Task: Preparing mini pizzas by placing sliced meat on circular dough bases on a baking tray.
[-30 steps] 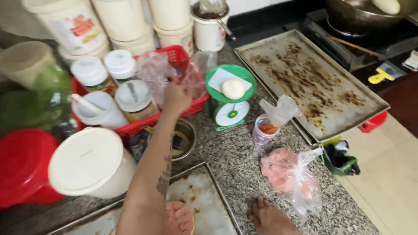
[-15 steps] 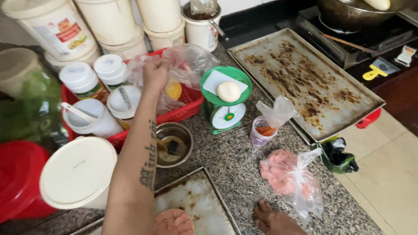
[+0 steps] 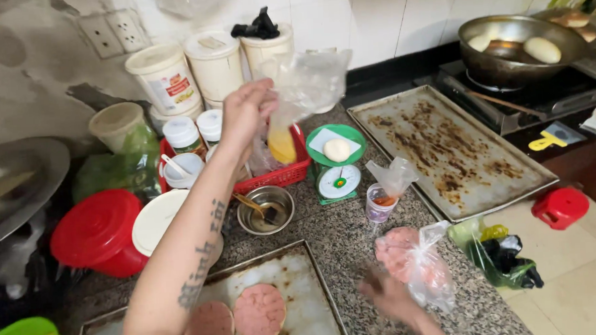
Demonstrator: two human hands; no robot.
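Note:
My left hand [image 3: 245, 113] is raised above the red basket [image 3: 281, 176] and grips a clear plastic bag [image 3: 301, 93] with a yellow filling at its bottom. My right hand [image 3: 384, 296] is low over the granite counter, blurred, next to a plastic bag of pink paste [image 3: 409, 260]; its fingers cannot be made out. A green kitchen scale [image 3: 335, 169] carries a ball of white dough. Pink flat patties [image 3: 257, 313] lie on the near baking tray [image 3: 303, 274].
A large stained baking tray [image 3: 451, 151] lies at the right, a pan with dough pieces [image 3: 517, 44] on the stove behind it. A small steel bowl with a brush [image 3: 266, 209], a cup lined with a plastic bag [image 3: 380, 201], a red tub [image 3: 96, 230], white buckets [image 3: 216, 64] and jars crowd the counter.
My left hand has lifted the clear bag with yellow filling up out of the red basket. My right hand stays low by the pink paste bag. The view has tilted upward.

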